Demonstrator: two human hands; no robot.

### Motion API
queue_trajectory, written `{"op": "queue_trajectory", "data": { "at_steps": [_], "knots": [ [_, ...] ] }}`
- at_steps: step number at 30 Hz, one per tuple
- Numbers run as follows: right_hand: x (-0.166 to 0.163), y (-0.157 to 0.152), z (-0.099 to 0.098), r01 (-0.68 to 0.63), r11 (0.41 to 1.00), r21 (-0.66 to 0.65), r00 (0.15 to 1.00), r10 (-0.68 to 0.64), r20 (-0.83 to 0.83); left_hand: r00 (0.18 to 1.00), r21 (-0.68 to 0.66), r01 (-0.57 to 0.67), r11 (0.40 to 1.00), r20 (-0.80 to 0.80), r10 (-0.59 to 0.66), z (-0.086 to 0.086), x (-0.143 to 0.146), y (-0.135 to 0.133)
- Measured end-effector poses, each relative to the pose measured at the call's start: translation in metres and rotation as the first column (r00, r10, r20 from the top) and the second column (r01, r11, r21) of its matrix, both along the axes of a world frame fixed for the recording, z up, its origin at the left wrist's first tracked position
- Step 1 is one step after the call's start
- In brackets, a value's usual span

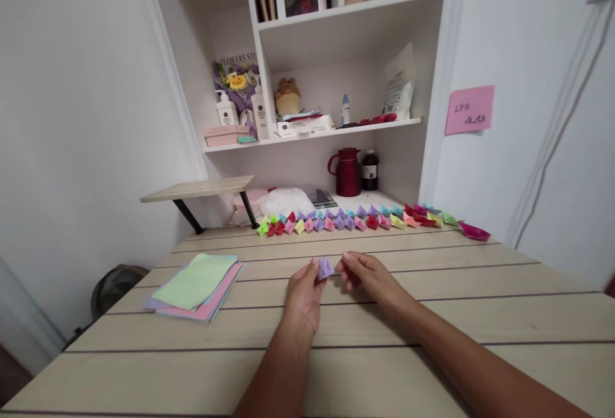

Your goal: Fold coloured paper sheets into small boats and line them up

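Observation:
My left hand (303, 293) and my right hand (366, 274) meet over the middle of the wooden table (432, 315). Between their fingertips is a small folded purple paper piece (325, 268), pinched from both sides. Beyond it, along the table's far edge, runs a long row of folded paper boats (346, 219) in green, red, pink, purple, blue and yellow. A larger magenta boat (475, 232) lies at the row's right end. A stack of coloured paper sheets (196, 285), green on top, lies left of my left hand.
Behind the table are white shelves (336, 21) with bottles, a framed photo and a small plush toy. A red jug (346, 172) and a dark bottle (369, 170) stand below. A small wooden stand (202, 189) is at the back left. A pink note (469, 109) sticks on the right wall.

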State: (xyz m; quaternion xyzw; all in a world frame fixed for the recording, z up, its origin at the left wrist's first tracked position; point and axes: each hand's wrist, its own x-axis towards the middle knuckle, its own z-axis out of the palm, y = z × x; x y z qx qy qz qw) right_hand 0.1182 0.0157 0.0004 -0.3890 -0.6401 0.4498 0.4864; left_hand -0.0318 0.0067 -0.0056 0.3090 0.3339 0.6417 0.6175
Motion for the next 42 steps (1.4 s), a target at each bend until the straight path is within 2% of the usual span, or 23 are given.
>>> {"op": "queue_trajectory", "data": {
  "at_steps": [6, 13, 18, 22, 30, 36, 38, 42],
  "knots": [
    [-0.009, -0.01, 0.002, -0.159, 0.986, -0.046, 0.987, 0.158, -0.011, 0.996, 0.063, -0.054, 0.997, -0.061, 0.058, 0.0, 0.001, -0.002],
    [-0.008, -0.006, 0.001, -0.075, 0.995, -0.061, 0.997, 0.075, 0.007, 0.99, 0.078, -0.067, 0.995, -0.115, 0.076, -0.003, 0.001, 0.0],
    [-0.009, -0.009, 0.002, -0.166, 0.986, -0.03, 0.986, 0.167, 0.024, 0.986, 0.094, -0.064, 0.994, -0.15, 0.078, -0.002, 0.004, 0.0],
    [-0.012, -0.007, -0.001, -0.166, 0.984, -0.058, 0.986, 0.166, 0.007, 0.985, 0.09, -0.063, 0.994, -0.156, 0.077, -0.004, 0.006, 0.0],
    [-0.01, -0.002, -0.003, -0.116, 0.985, -0.129, 0.991, 0.107, -0.076, 0.992, 0.03, 0.066, 0.997, -0.109, -0.062, 0.001, 0.004, -0.003],
    [-0.01, -0.001, 0.0, -0.093, 0.981, -0.17, 0.99, 0.074, -0.117, 0.989, 0.01, 0.124, 0.992, -0.082, -0.122, 0.003, 0.004, -0.003],
    [-0.01, -0.001, 0.0, -0.086, 0.981, -0.177, 0.991, 0.067, -0.112, 0.985, 0.034, 0.105, 0.994, -0.14, -0.099, 0.002, 0.005, -0.003],
    [-0.013, -0.001, -0.004, -0.07, 0.98, -0.186, 0.996, 0.057, -0.075, 0.956, 0.092, -0.024, 0.995, -0.289, 0.05, 0.0, 0.006, -0.001]
  ]
}}
